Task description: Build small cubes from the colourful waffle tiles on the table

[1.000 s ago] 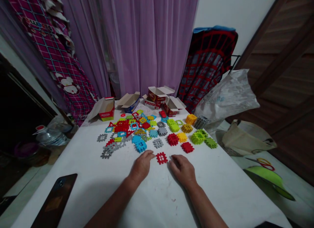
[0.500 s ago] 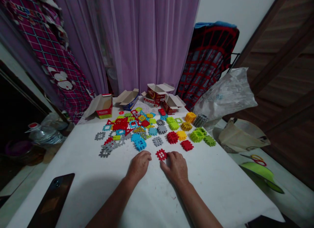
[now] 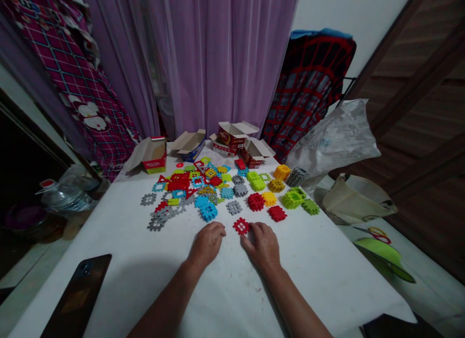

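Here, a toothed, windowed red square (image 3: 241,226) meets the right hand (image 3: 265,247), grip unclear; left hand (image 3: 205,245) empty, loosely curled.

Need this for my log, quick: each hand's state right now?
Left hand: loosely curled, holding nothing visible.
Right hand: at the edge of the red, notched, square plastic window piece; grip unclear.

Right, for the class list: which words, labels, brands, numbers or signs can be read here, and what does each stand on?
"wo": seemingly, in coloured letters on the magenta checked cloth; the rest is unclear.
Red and yellow-green open cardboard box: pale print, too small to read.
Blue open cardboard box: print too small to read.
Dark-red open cardboard boxes: lettering too blurred to read.
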Demonstrator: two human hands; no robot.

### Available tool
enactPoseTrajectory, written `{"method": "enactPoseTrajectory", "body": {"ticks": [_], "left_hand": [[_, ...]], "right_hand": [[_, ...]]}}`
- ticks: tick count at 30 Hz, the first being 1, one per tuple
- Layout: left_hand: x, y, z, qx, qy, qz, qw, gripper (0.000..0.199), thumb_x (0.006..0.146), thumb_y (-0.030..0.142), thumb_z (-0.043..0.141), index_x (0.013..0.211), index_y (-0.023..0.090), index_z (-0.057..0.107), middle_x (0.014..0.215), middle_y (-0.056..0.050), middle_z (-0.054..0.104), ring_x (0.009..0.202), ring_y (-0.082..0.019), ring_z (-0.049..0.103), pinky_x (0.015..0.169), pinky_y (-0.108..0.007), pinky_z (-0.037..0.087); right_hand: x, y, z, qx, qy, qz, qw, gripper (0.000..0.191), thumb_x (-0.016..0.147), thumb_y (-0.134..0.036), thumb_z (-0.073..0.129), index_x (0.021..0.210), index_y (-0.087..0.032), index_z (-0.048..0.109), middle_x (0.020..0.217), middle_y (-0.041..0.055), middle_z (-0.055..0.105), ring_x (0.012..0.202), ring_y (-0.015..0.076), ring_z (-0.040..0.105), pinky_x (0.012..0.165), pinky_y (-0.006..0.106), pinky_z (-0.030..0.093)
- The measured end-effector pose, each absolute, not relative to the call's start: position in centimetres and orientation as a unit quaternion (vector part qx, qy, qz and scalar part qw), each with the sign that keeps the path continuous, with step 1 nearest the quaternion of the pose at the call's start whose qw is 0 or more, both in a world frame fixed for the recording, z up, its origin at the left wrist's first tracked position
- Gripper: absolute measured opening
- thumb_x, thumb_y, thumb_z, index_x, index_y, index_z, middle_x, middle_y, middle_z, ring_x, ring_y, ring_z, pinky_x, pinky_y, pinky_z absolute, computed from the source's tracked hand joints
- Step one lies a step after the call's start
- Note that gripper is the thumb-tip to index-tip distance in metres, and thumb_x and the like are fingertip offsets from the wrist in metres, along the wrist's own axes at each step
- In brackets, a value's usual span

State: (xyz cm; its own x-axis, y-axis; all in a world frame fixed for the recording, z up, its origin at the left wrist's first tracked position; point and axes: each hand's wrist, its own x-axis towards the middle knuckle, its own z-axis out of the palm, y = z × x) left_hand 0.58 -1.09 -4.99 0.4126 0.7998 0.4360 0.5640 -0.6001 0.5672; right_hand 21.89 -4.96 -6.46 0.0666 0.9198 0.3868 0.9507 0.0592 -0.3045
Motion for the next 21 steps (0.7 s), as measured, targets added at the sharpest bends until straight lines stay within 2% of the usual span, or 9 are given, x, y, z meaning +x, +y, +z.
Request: {"method": "enactPoseTrajectory", "body": {"ticks": [4, 6, 8, 9, 11, 14, 21], "left_hand": [[0.5, -1.1, -5.0, 0.822, 0.417, 0.349, 0.17, 0.029, 0.076, -0.002, 0.047, 0.08, 0.019, 0.066, 0.096, -0.005, 0.071, 0.091, -0.017, 0.066, 0.083, -0.03, 0.053], [0.5, -1.1, -5.0, 0.821, 0.419, 0.347, 0.173, 0.03, 0.076, -0.002, 0.047, 0.08, 0.02, 0.066, 0.096, -0.005, 0.071, 0.092, -0.017, 0.067, 0.083, -0.03, 0.053], [0.5, -1.2, -4.9, 0.82, 0.417, 0.349, 0.175, 0.03, 0.077, -0.002, 0.047, 0.08, 0.02, 0.066, 0.096, -0.005, 0.071, 0.092, -0.017, 0.067, 0.084, -0.029, 0.053], [0.5, -1.2, -4.9, 0.82, 0.417, 0.351, 0.176, 0.029, 0.077, -0.001, 0.046, 0.08, 0.02, 0.066, 0.096, -0.005, 0.071, 0.092, -0.017, 0.067, 0.084, -0.029, 0.053], [0.6, -1.2, -4.8, 0.82, 0.417, 0.351, 0.176, 0.029, 0.078, -0.001, 0.046, 0.081, 0.02, 0.067, 0.096, -0.005, 0.071, 0.093, -0.017, 0.067, 0.085, -0.03, 0.053], [0.6, -1.2, -4.7, 0.822, 0.419, 0.345, 0.172, 0.029, 0.079, 0.0, 0.046, 0.082, 0.02, 0.067, 0.096, -0.005, 0.071, 0.092, -0.017, 0.066, 0.085, -0.03, 0.053], [0.5, -1.0, -4.9, 0.822, 0.418, 0.346, 0.173, 0.029, 0.079, 0.001, 0.047, 0.082, 0.02, 0.068, 0.097, -0.005, 0.071, 0.093, -0.016, 0.066, 0.085, -0.029, 0.053]], "right_hand": [[23.0, -4.7, -6.4, -0.695, -0.672, -0.025, 0.255, 0.041, 0.084, -0.017, 0.05, 0.123, -0.018, 0.065, 0.111, 0.0088, 0.066, 0.099, 0.0208, 0.057, 0.085, 0.031, 0.042], [23.0, -4.7, -6.0, -0.72, -0.648, -0.028, 0.248, 0.037, 0.085, -0.017, 0.049, 0.119, -0.018, 0.065, 0.11, 0.0092, 0.066, 0.098, 0.021, 0.058, 0.084, 0.031, 0.042], [22.5, -4.8, -5.4, -0.74, -0.632, -0.029, 0.227, 0.027, 0.088, -0.029, 0.054, 0.109, -0.017, 0.066, 0.103, 0.0096, 0.066, 0.095, 0.0222, 0.058, 0.08, 0.032, 0.041], [22.0, -4.8, -5.1, -0.749, -0.628, -0.031, 0.211, 0.028, 0.089, -0.037, 0.056, 0.104, -0.017, 0.066, 0.099, 0.0098, 0.066, 0.093, 0.0232, 0.058, 0.078, 0.033, 0.04], [20.8, -4.8, -4.6, -0.763, -0.62, -0.048, 0.179, 0.039, 0.085, -0.053, 0.061, 0.097, -0.016, 0.064, 0.095, 0.0106, 0.064, 0.091, 0.0258, 0.057, 0.075, 0.035, 0.038], [19.1, -4.3, -4.1, -0.775, -0.606, -0.083, 0.156, 0.047, 0.08, -0.059, 0.065, 0.097, -0.015, 0.062, 0.098, 0.0125, 0.063, 0.094, 0.0283, 0.056, 0.075, 0.036, 0.036], [19.1, -3.7, -4.4, -0.761, -0.62, -0.063, 0.18, 0.029, 0.082, -0.037, 0.064, 0.102, -0.016, 0.062, 0.102, 0.0102, 0.063, 0.096, 0.0247, 0.056, 0.077, 0.033, 0.036]]}}
